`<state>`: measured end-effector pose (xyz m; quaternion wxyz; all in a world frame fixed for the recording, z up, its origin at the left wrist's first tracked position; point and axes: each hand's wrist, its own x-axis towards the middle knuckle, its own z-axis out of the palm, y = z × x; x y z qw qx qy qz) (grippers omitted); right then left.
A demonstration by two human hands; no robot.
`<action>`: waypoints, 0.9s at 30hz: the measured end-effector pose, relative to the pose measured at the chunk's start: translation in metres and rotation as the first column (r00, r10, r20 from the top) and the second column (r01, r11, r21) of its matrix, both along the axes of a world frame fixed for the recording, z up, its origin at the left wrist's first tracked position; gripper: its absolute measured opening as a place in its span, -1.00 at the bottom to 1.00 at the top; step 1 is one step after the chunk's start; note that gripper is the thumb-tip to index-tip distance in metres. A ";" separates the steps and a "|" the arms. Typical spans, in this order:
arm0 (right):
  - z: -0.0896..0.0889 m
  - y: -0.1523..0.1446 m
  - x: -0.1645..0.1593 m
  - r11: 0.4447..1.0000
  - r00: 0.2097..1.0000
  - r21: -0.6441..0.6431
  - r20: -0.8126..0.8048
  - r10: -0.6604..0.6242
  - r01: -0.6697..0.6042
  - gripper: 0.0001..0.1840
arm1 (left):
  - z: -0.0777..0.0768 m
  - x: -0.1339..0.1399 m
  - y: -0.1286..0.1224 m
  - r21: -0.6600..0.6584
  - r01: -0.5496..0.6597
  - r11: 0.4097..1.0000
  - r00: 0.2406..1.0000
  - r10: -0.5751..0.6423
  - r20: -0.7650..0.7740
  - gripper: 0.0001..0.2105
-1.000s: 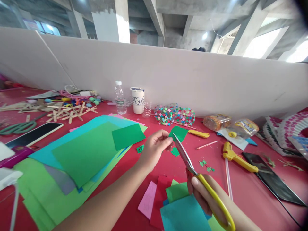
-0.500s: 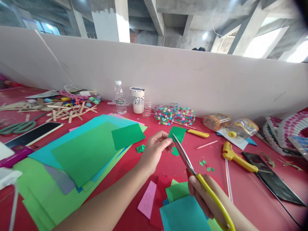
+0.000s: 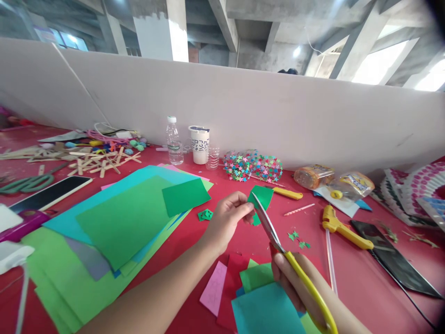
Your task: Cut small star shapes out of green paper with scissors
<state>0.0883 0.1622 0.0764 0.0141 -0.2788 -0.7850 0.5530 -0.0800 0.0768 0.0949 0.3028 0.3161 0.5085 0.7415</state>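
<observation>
Green paper [image 3: 266,196], pinched in the left hand [image 3: 227,218] above the red table [image 3: 354,278], is overlapped in view by scissors [image 3: 290,258] grasped in the right hand [image 3: 285,279]; neater cutting is probably obtained if the paper is kept taut.

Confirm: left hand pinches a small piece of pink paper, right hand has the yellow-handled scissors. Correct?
One error: the paper piece in the left hand is green, not pink, as the head view shows. The right hand does have the yellow-handled scissors.
</observation>
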 end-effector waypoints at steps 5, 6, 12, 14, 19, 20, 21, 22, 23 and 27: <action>0.003 0.000 0.000 1.000 0.999 0.013 0.038 -0.026 0.025 -0.32 | 0.000 0.000 0.000 0.003 -0.004 1.000 1.000 0.004 0.010 -0.87; 0.002 0.000 0.000 1.000 0.999 0.008 0.042 -0.029 0.029 -0.33 | 0.000 -0.001 0.000 0.002 -0.005 1.000 1.000 0.005 0.011 -0.87; -0.003 0.005 -0.001 1.000 0.999 -0.028 0.039 -0.010 0.011 -0.40 | 0.002 -0.004 -0.001 0.006 0.004 1.000 1.000 -0.004 0.028 -0.90; -0.004 0.006 -0.001 1.000 0.999 -0.026 0.043 -0.006 0.007 -0.42 | 0.002 -0.006 -0.001 0.008 0.009 1.000 1.000 -0.010 0.029 -0.91; -0.004 0.007 -0.002 1.000 0.998 -0.023 0.063 -0.014 0.016 -0.42 | -0.001 -0.012 -0.002 0.038 -0.029 0.999 0.997 0.026 0.073 -0.91; -0.005 0.008 -0.003 1.000 0.998 -0.022 0.061 -0.010 0.012 -0.41 | -0.001 -0.013 -0.002 0.042 -0.043 0.998 0.995 0.039 0.091 -0.91; -0.006 0.008 -0.003 1.000 0.998 -0.020 0.058 -0.008 0.009 -0.41 | -0.002 -0.014 -0.002 0.044 -0.057 0.997 0.993 0.052 0.110 -0.91; -0.006 0.007 -0.003 1.000 0.998 -0.016 0.054 -0.012 0.013 -0.41 | -0.002 -0.014 -0.002 0.045 -0.069 0.997 0.990 0.062 0.129 -0.92; -0.007 0.007 -0.004 1.000 0.998 -0.012 0.054 -0.022 0.023 -0.41 | -0.002 -0.014 -0.001 0.048 -0.071 0.996 0.988 0.064 0.144 -0.91; -0.010 0.006 -0.004 0.998 0.998 0.023 0.043 -0.053 0.052 -0.45 | -0.001 -0.010 0.000 0.045 0.032 0.998 0.983 -0.040 0.178 -0.87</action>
